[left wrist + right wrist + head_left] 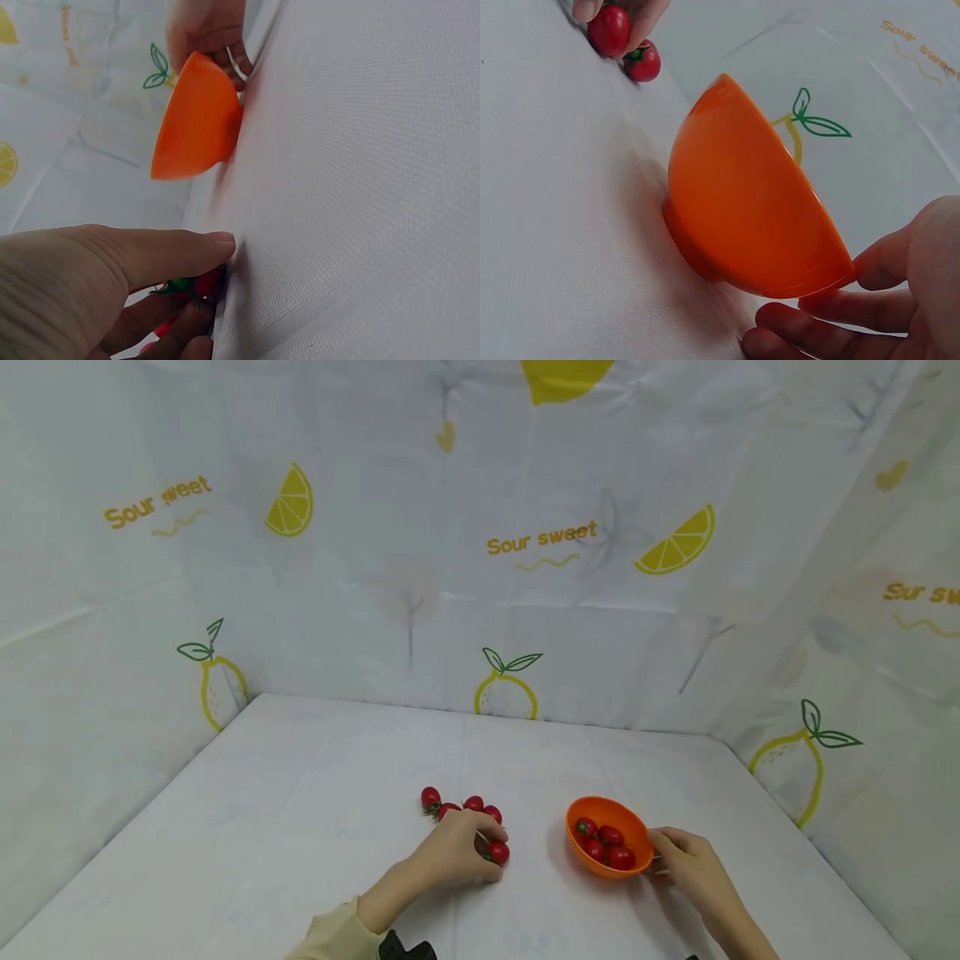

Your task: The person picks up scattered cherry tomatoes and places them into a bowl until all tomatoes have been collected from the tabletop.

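My left hand (453, 850) is low over the white table, thumb and fingers around a red cherry tomato (498, 852) with a green stem (182, 285). Several more cherry tomatoes (431, 797) lie just beyond its knuckles, partly hidden by the hand. To the right stands an orange bowl (742, 195) holding several cherry tomatoes (610, 835). My right hand (686, 864) grips the bowl's right side, with the thumb (885, 262) at the rim and the fingers (817, 330) under the outer wall.
A white cloth covers the table (337, 777). Behind it and along both sides hangs a pale curtain (360, 552) printed with lemons and lettering. Between the left hand and the bowl is a short stretch of tabletop.
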`<state>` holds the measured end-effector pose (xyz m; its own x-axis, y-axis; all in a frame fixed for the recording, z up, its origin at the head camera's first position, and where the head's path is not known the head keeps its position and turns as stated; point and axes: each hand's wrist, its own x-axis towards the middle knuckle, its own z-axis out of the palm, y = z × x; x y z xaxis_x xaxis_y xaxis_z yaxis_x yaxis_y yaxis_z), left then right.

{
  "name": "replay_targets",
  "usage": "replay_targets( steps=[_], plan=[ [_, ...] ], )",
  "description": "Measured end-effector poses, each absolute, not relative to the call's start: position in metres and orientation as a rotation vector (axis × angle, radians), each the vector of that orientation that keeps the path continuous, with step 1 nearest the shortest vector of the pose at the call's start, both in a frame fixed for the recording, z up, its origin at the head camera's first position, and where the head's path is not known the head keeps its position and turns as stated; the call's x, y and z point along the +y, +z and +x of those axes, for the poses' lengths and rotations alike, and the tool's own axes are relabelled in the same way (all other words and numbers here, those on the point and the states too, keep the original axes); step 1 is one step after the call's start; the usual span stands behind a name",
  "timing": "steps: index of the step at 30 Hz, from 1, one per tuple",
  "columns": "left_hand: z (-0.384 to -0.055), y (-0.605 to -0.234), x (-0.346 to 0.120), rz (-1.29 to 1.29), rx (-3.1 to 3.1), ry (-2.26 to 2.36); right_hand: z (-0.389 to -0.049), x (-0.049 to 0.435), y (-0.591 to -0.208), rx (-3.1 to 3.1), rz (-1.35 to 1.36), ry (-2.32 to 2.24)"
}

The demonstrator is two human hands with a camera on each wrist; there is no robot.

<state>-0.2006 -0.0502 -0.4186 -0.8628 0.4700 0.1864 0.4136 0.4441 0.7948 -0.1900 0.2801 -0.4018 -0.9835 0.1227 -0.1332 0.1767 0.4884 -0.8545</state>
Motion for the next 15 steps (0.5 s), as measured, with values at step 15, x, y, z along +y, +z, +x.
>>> replay_targets(
  steps=[15],
  plan=[
    [-0.1998, -0.4171, -0.0496, 0.803, 2.619, 1.395, -0.1893, 0.28, -0.402, 2.658, 0.266, -1.541]
  ],
)
